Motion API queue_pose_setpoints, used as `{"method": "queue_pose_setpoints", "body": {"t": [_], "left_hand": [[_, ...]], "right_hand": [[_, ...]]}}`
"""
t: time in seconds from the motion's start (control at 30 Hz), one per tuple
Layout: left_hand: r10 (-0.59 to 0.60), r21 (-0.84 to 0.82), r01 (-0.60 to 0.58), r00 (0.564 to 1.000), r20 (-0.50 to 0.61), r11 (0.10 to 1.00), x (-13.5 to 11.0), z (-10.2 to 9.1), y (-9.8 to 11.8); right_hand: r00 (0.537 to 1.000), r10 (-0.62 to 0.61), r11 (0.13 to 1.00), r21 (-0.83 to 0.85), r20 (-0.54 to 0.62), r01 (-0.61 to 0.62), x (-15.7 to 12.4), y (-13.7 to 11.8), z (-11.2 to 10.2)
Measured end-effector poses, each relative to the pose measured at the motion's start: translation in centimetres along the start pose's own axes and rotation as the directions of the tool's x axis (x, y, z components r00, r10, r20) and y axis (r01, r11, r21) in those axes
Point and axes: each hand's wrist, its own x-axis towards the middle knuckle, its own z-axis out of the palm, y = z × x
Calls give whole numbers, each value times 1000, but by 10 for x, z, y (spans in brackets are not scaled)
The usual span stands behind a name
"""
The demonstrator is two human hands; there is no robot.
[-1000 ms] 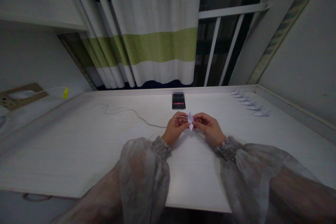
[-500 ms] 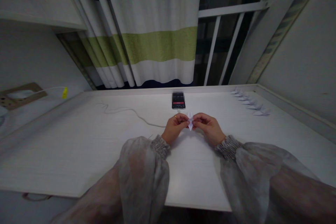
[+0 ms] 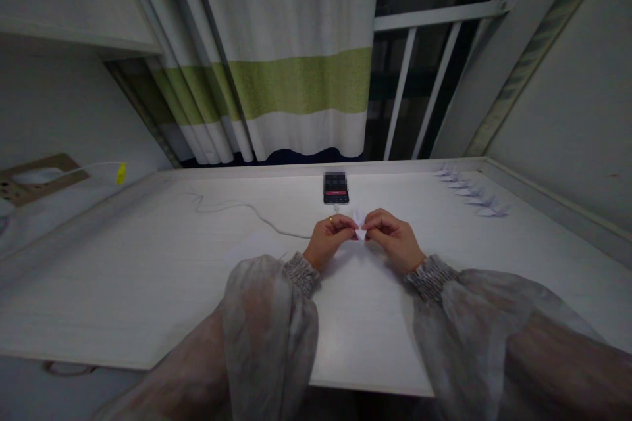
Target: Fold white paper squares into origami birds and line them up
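Between my two hands is a small piece of folded white paper, pinched above the desk. My left hand grips its left side between thumb and fingers; a ring shows on one finger. On the other side, my right hand pinches the paper's right edge the same way. Fingertips cover part of the folds. At the back right of the desk lies a row of several folded white paper pieces with pointed ends, apart from both hands.
A phone lies behind my hands, with a white cable running left across the white desk. On the left wall is a socket panel. A striped curtain and white window bars stand beyond the desk.
The folded paper has turned and tilted slightly between my fingers, its lower point shifting a little to the right. Both hands stay in nearly the same place.
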Motion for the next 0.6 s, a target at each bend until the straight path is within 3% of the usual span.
{"method": "queue_pose_setpoints", "body": {"t": [0.13, 0.27, 0.43, 0.6], "left_hand": [[-14, -47, 14, 1000, 3, 999, 0, 0, -2], [10, -21, -11, 1000, -13, 1000, 1, 0, -4], [38, 6, -38, 999, -21, 999, 2, 2, -3], [26, -36, -29, 998, -58, 999, 2, 2, -2]], "right_hand": [[985, -170, 974, -145, 24, 171, 0, 1, -2], [971, -224, 955, -182, 84, 236, 1, -1, -4], [977, -183, 964, -175, 110, 200, 1, -4, -4], [1000, 1, 1000, -15, 18, -1, 0, 4, 1]]}}
